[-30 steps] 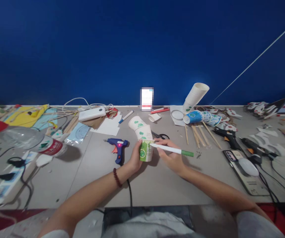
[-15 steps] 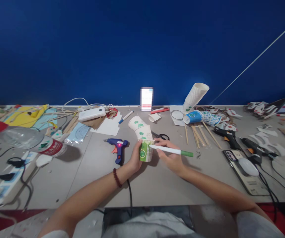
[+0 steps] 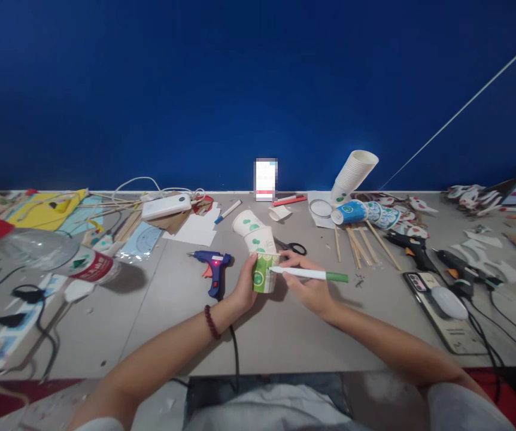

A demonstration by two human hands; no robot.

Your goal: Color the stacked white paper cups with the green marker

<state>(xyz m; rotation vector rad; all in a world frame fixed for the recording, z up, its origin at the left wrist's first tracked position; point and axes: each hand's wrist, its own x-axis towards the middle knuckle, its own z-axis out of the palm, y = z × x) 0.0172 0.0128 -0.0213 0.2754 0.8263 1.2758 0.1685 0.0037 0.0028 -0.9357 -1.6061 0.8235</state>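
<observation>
My left hand (image 3: 245,286) is closed around the near end of a bent chain of joined paper cups (image 3: 260,239). The cups are white with green prints, and the nearest one has a green patterned side facing up. Between the fingers of my right hand (image 3: 305,284) is a white marker with a green end (image 3: 314,274). Its tip meets, or nearly meets, the side of the nearest cup. Just left of my left hand lies a blue hot glue gun (image 3: 214,269) with a red light on. Black-handled scissors (image 3: 296,246) rest partly hidden behind the cups.
A lying plastic bottle (image 3: 91,263) and a power strip (image 3: 24,323) are on the left. At the back right stand a leaning cup stack (image 3: 355,173) and a blue cup chain (image 3: 352,212). Further right lie a phone (image 3: 458,332) and black glue guns (image 3: 458,269). A screen (image 3: 266,179) leans against the wall.
The marker tip has moved slightly down and left along the side of the nearest cup, with my right hand shifting a little. My left hand and the cups look unmoved.
</observation>
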